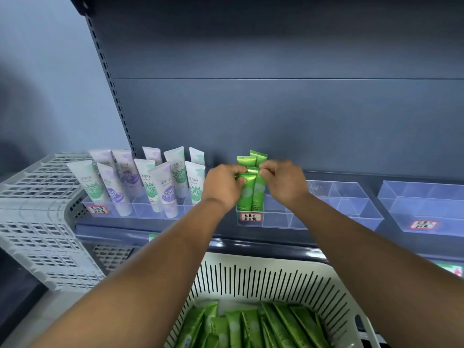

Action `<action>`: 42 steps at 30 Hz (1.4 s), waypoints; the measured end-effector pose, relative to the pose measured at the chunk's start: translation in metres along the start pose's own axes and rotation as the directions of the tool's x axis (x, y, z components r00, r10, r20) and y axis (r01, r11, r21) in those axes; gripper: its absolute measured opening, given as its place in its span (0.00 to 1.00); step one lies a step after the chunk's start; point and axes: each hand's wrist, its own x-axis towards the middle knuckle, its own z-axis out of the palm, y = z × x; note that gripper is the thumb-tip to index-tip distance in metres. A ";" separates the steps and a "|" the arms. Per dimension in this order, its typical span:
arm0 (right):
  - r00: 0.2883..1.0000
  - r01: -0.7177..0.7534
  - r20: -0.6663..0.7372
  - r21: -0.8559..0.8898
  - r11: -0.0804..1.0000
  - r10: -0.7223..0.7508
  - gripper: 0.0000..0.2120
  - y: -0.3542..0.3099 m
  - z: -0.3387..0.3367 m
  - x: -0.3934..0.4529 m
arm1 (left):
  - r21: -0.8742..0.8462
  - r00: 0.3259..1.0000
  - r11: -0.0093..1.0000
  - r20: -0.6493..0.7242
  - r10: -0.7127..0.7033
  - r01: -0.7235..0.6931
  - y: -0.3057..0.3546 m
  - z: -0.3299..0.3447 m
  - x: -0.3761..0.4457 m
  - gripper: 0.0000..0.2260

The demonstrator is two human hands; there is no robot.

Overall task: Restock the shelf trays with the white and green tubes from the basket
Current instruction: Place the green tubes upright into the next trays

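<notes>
While our left hand and right hand pinch the green tubes, we should seat them upright, caps down, in the clear tray.

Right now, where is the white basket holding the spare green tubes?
In the head view, the white slotted basket sits at the bottom centre, just below the shelf edge, under the person's forearms, with green tubes lying inside.

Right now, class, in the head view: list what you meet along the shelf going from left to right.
Grey slotted crate → tray of white tubes → left hand → green tubes → right hand → clear tray with empty compartments → another clear tray.
</notes>
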 end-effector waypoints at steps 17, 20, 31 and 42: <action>0.957 -0.003 0.277 -0.291 0.957 0.087 0.34 0.018 0.032 -0.147 | 0.525 0.940 0.812 0.331 0.082 -0.255 -0.040 -0.009 -0.129 0.29; 0.943 -0.002 0.316 -0.310 0.951 0.105 0.33 0.022 0.043 -0.170 | 0.544 0.932 0.807 0.362 0.023 -0.231 -0.054 -0.002 -0.152 0.30; 0.853 -0.010 0.493 -0.319 0.948 0.174 0.33 0.054 0.110 -0.217 | 0.499 0.829 0.861 0.518 -0.209 -0.095 -0.102 0.044 -0.201 0.31; 0.665 0.086 0.720 -0.341 0.936 0.201 0.33 0.069 0.169 -0.218 | 0.525 0.611 0.849 0.692 -0.383 -0.063 -0.140 0.065 -0.197 0.17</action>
